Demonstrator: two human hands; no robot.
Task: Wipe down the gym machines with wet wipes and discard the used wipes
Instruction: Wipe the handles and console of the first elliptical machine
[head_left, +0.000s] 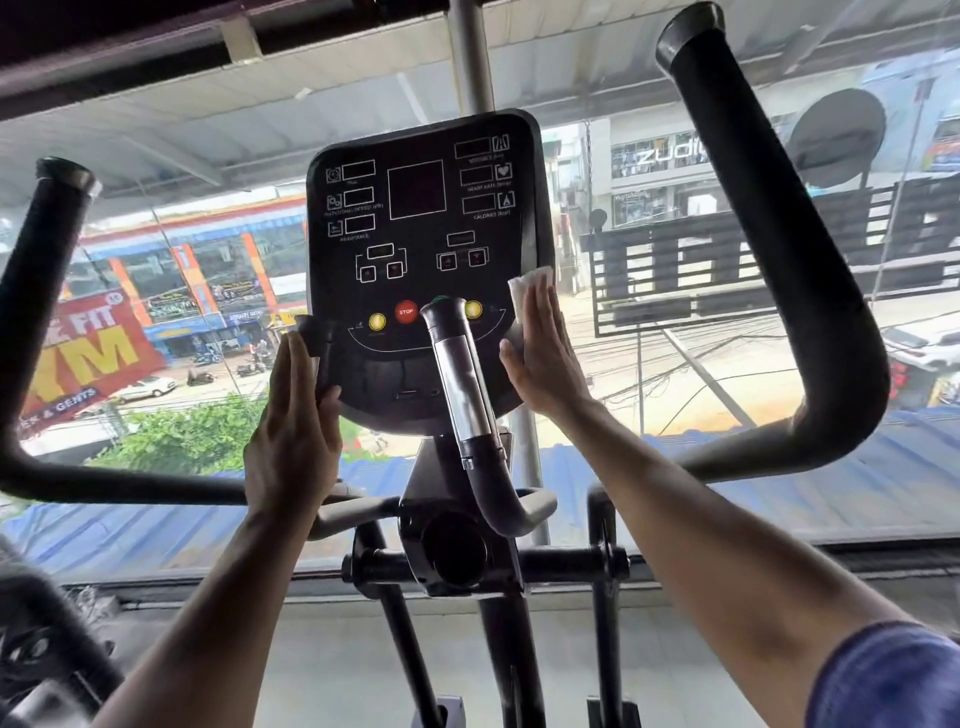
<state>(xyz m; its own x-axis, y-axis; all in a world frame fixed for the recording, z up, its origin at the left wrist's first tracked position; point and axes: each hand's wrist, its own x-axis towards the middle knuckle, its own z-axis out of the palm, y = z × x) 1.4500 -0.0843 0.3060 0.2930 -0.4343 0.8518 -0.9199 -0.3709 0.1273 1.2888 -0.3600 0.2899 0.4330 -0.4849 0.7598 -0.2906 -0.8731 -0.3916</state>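
The black console (421, 218) of an elliptical machine faces me at centre, with dark displays, a red stop button and yellow buttons. My right hand (543, 353) lies flat with straight fingers against the console's right edge, pressing a white wet wipe (527, 288) onto it; the wipe sticks out above my fingertips. My left hand (293, 431) is flat against the console's lower left edge, thumb on its front. A short chrome-and-black grip (462, 384) stands in front of the console between my hands.
Two long black moving handlebars rise at the left (49, 291) and right (789, 218). The machine's black column and crossbar (457, 561) sit below the console. A large window lies right behind it, showing the street. Another machine's part (36, 649) is at lower left.
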